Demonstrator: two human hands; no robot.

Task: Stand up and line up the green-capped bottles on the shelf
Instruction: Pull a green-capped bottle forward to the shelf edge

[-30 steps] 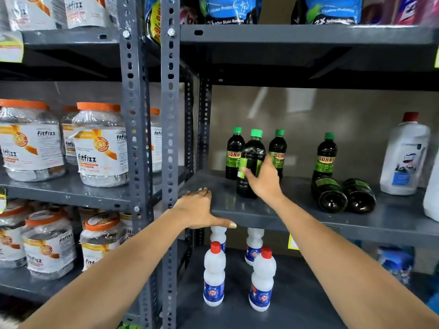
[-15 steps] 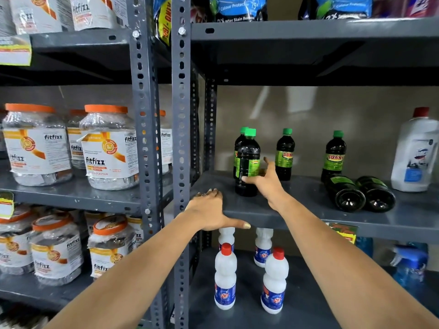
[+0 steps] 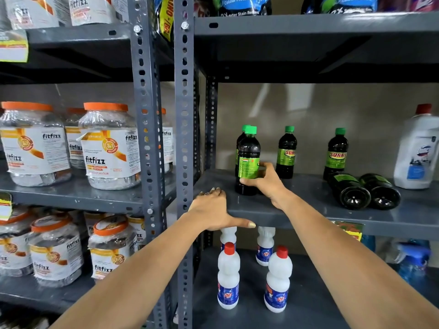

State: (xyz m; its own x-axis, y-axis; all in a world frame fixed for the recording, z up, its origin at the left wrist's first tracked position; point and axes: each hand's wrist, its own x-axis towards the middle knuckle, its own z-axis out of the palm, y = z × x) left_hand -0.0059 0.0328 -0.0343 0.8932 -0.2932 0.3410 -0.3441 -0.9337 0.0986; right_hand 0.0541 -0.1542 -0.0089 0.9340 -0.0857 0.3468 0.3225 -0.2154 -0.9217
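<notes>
On the grey middle shelf (image 3: 308,214) my right hand (image 3: 262,180) grips the lower body of a dark, green-capped bottle (image 3: 249,155), which stands upright near the shelf's left end. Right behind it a second upright bottle (image 3: 239,143) is mostly hidden. Two more stand further back, one in the middle (image 3: 287,153) and one to the right (image 3: 336,154). Two bottles lie on their sides with bases toward me, the left one (image 3: 351,191) beside the right one (image 3: 381,192). My left hand (image 3: 213,210) rests flat on the shelf's front left edge, thumb under the lip.
A big white red-capped bottle (image 3: 418,150) stands at the shelf's right end. White red-capped bottles (image 3: 228,279) fill the shelf below, with a blue spray bottle (image 3: 414,260) to the right. Orange-lidded jars (image 3: 110,146) crowd the left rack behind the steel uprights (image 3: 184,129).
My right hand has slid the held bottle leftward, directly in front of the leftmost standing bottle. My left hand stays on the shelf edge. The view has shifted slightly.
</notes>
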